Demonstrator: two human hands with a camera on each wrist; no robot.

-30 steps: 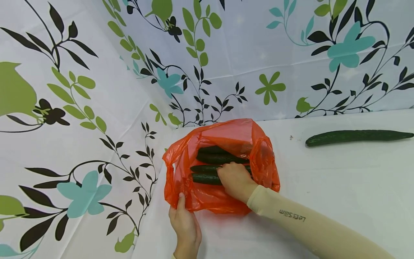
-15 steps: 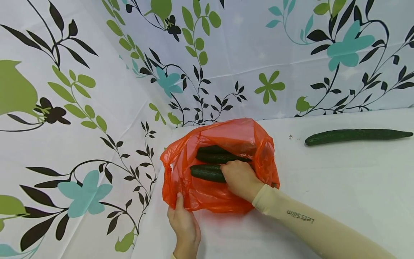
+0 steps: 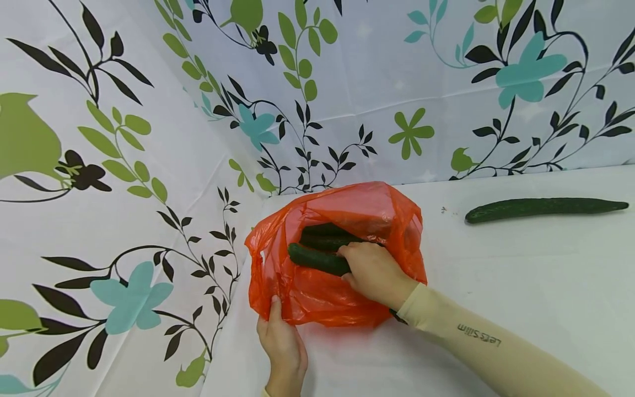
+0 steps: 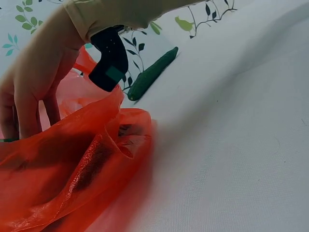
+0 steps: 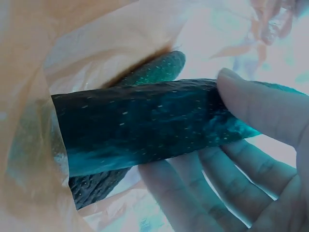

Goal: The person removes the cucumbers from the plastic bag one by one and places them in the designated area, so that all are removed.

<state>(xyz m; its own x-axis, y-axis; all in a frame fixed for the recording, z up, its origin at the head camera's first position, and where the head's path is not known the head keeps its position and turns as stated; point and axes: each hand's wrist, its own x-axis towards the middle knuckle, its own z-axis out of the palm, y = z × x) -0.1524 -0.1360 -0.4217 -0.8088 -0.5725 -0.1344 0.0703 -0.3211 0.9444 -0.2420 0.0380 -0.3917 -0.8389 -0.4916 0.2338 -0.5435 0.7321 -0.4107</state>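
Note:
My right hand [image 3: 377,273] reaches into the mouth of a red plastic bag [image 3: 342,309] and grips a dark green cucumber [image 3: 317,260]. In the right wrist view the thumb lies on one side of this cucumber [image 5: 135,128] and the fingers curl under the other. Its left end tilts up and overlaps more cucumbers [image 3: 324,239] lying deeper in the bag. At the bag's near left edge, my left hand [image 3: 284,344] holds the plastic, thumb on top. The left wrist view shows the right hand [image 4: 36,92] dipping behind the red plastic [image 4: 91,159].
A single long cucumber [image 3: 545,208] lies on the white tabletop [image 3: 521,281] to the right of the bag. Behind and to the left hangs a white cloth [image 3: 362,66] printed with leaves and flowers.
My right hand has shifted slightly right, and the gripped cucumber has come up at a slant, its left end rising toward the ones behind. The left hand stays at the bag's edge.

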